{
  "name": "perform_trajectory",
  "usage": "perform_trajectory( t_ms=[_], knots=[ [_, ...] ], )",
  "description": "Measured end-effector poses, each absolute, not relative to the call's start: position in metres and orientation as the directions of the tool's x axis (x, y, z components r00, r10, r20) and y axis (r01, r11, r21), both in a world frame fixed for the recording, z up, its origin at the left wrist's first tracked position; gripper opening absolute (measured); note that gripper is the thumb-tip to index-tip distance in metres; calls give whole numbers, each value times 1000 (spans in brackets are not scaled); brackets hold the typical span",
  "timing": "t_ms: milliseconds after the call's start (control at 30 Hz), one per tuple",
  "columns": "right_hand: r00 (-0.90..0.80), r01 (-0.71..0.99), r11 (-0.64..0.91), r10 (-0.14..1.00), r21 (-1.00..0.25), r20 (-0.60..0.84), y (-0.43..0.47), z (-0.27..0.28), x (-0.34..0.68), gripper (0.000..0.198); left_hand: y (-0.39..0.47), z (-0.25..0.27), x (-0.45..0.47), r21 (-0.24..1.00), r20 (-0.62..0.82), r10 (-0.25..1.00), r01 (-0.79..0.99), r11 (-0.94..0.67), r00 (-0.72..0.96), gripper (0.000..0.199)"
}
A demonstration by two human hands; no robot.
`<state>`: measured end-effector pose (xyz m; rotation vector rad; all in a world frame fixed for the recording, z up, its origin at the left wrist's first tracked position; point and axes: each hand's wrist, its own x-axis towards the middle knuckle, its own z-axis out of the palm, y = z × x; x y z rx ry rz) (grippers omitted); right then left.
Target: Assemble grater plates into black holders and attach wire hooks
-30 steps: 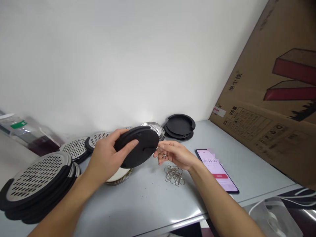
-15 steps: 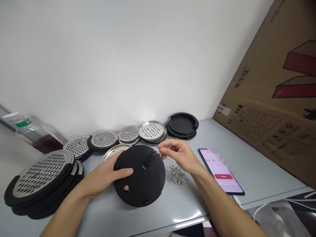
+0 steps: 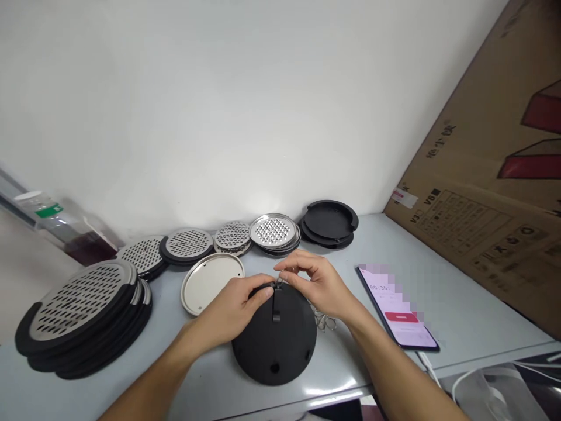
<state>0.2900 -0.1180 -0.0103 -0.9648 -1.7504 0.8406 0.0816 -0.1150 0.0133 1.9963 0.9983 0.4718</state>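
Note:
A round black plastic base rests on the table in front of me, its flat side with a slot and small clip facing up. At its far left edge, my left hand is closed on the rim, thumb and index finger beside the slot. My right hand pinches a small wire ring clip at the end of that slot; fingers partly hide it. Just behind my right hand lie several loose wire clips, half covered. A cream metal round plate sits beyond my left hand.
Stacked grater discs with black rims stand at left. More grater discs and black bases line the wall. A phone showing a timer lies at right, near a large cardboard box. A bottle is far left.
The black base has come down and right and turned, bringing its slot to the far edge. My left hand has shifted from its left side to the slot, beside my right hand.

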Motion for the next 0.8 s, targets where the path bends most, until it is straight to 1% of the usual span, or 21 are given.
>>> perform_trajectory(
  t_ms=[100, 167, 200, 267, 333, 367, 433, 533, 600, 667, 700, 800],
  knots=[
    [-349, 271, 485, 854, -831, 385, -121, -10, 286, 20, -120, 7, 85, 788, -61, 780, 509, -345, 623, 33],
    [-361, 287, 460, 865, -840, 350, -122, -13, 280, 22, -121, 0, 86, 822, -91, 761, 480, -307, 642, 32],
    [-357, 274, 428, 877, -861, 322, -122, -15, 278, 22, -122, -4, 87, 850, -101, 756, 450, -272, 647, 31],
    [-364, 185, 331, 898, -925, 248, -121, -19, 277, 27, -122, -12, 88, 911, -113, 771, 374, -171, 627, 28],
    [-374, 83, 229, 909, -970, 183, -119, -20, 279, 33, -122, -20, 89, 952, -99, 825, 293, -83, 556, 27],
    [-369, 69, 189, 917, -980, 151, -117, -20, 282, 37, -122, -24, 89, 967, -87, 856, 251, -51, 510, 28],
    [-352, 120, 104, 934, -987, 56, -115, -18, 289, 41, -122, -28, 90, 988, -80, 898, 151, 15, 433, 30],
    [-427, 168, -42, 897, -985, -111, -114, -12, 297, 38, -121, -31, 89, 985, -152, 909, -20, 173, 389, 31],
    [-482, 148, -82, 864, -986, -144, -115, -10, 299, 34, -121, -31, 88, 971, -178, 903, -80, 226, 391, 36],
    [-484, 148, -93, 862, -985, -154, -115, -9, 300, 30, -120, -30, 86, 985, -135, 910, -47, 166, 392, 48],
    [-477, 157, -103, 863, -982, -167, -115, -10, 300, 29, -120, -29, 85, 994, -103, 913, 2, 111, 394, 49],
    [-465, 188, -146, 858, -971, -218, -116, -12, 300, 30, -120, -26, 81, 979, 20, 920, 181, -98, 391, 32]
  ],
)
